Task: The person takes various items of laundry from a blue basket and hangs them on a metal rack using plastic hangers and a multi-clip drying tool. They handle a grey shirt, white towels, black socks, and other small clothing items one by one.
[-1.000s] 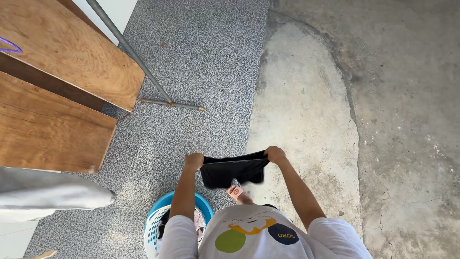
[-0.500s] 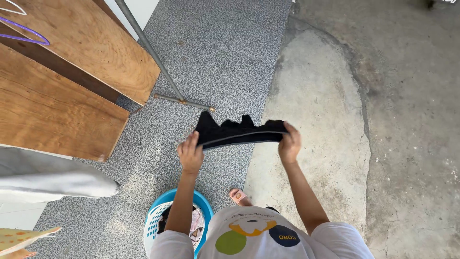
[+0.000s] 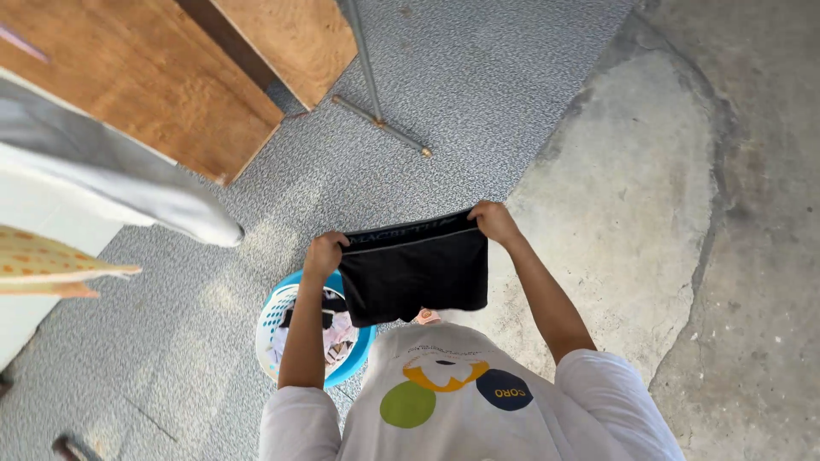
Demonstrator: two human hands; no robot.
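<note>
A pair of black shorts (image 3: 418,275) hangs spread out flat in front of me, waistband up. My left hand (image 3: 325,253) grips the waistband's left corner and my right hand (image 3: 491,220) grips its right corner. Below my left arm a blue laundry basket (image 3: 272,318) stands on the floor with several crumpled clothes inside. My white shirt with coloured dots fills the bottom of the view.
A grey garment (image 3: 120,183) and a yellow patterned cloth (image 3: 51,265) hang at the left. Wooden panels (image 3: 145,77) stand at the upper left. A metal rack foot (image 3: 380,124) lies on the grey speckled mat. Bare concrete is to the right.
The shorts were bunched between my hands; now they hang open and flat. The view has swung left, bringing the hanging garments closer into sight.
</note>
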